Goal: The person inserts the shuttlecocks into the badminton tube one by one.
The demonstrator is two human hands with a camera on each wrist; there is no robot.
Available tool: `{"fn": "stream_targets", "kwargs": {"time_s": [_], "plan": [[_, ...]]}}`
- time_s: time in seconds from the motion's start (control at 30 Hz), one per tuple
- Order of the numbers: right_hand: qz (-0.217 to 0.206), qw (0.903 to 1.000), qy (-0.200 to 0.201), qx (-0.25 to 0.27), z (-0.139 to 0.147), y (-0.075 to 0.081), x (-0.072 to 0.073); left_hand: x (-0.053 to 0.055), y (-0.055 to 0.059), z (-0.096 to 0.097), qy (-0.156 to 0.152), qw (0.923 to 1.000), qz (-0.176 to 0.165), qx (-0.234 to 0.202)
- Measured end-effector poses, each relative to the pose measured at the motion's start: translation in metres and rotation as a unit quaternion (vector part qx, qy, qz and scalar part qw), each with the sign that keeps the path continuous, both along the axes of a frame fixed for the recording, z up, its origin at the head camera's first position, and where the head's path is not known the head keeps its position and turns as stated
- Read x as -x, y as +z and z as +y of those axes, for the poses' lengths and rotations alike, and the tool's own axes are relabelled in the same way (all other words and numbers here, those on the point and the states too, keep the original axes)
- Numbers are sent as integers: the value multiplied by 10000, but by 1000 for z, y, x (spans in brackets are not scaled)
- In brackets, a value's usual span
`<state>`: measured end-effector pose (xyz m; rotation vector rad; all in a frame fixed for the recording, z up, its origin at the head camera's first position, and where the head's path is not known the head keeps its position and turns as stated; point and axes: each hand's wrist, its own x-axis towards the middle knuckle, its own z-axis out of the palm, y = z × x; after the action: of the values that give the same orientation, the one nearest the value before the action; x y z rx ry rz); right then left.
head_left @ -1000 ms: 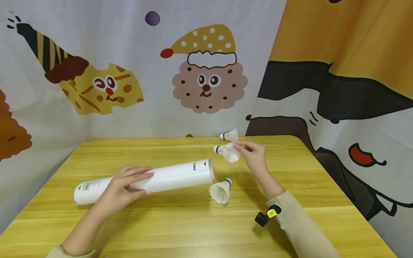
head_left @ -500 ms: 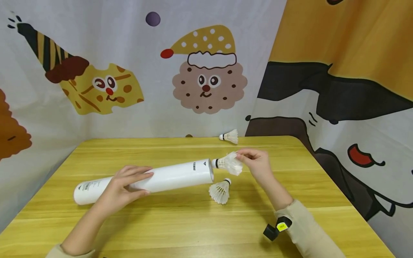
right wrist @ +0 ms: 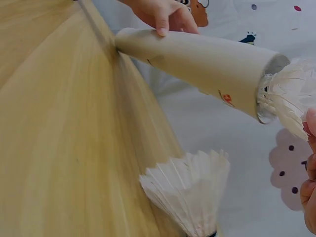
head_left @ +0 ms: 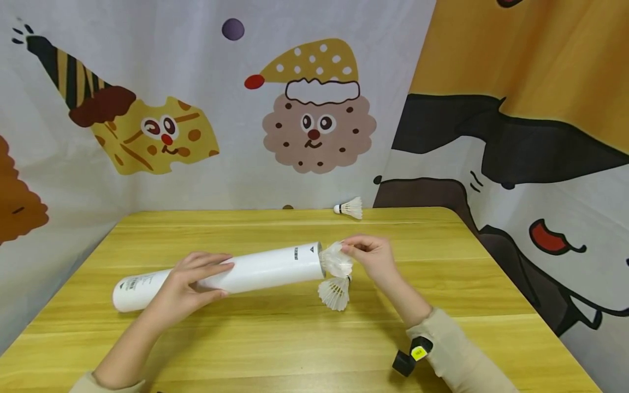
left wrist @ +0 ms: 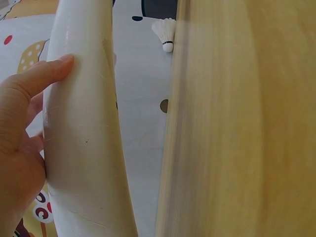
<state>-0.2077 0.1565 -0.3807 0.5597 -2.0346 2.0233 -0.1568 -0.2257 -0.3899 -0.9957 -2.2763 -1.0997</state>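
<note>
My left hand (head_left: 189, 284) grips a long white shuttlecock tube (head_left: 265, 268) around its middle, its open end raised to the right. In the left wrist view the thumb and fingers wrap the plain white tube wall (left wrist: 84, 138). At the tube's mouth my right hand (head_left: 371, 256) pinches the feathers of a shuttlecock (head_left: 337, 261). The right wrist view has that shuttlecock's feathers (right wrist: 291, 94) spreading out of the opening, with its cork hidden inside the tube. Just below the mouth another shuttlecock (head_left: 335, 293) lies on the table, feathers toward me.
A further shuttlecock (head_left: 350, 208) lies at the far edge of the wooden table (head_left: 275, 349). Behind the table hangs a cartoon-printed cloth (head_left: 196, 65). A small black device with a yellow label (head_left: 415, 352) sits on the right wrist.
My right hand brought the shuttlecock down from the back to the tube's mouth, then leftward, so its cork end went inside. The left hand and tube stayed in place.
</note>
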Motion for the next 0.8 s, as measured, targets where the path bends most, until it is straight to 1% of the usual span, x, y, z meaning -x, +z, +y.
{"fn": "stream_targets", "kwargs": {"time_s": [0.13, 0.37, 0.53, 0.67, 0.8], "plan": [[-11, 10000, 28, 63, -11, -1, -2, 0, 0, 0, -2, 10000, 46, -9], [-147, 9998, -82, 90, -25, -2, -6, 1, 0, 1, -60, 10000, 41, -30], [-211, 9993, -294, 20, -34, -4, -8, 1, 0, 1, -122, 9999, 29, -35], [-229, 9985, -493, 49, -39, -6, -10, 1, 0, 0, -106, 9999, 72, -23], [-253, 9984, -502, 81, -44, -9, -11, 1, -1, 0, -72, 9999, 147, -13]]}}
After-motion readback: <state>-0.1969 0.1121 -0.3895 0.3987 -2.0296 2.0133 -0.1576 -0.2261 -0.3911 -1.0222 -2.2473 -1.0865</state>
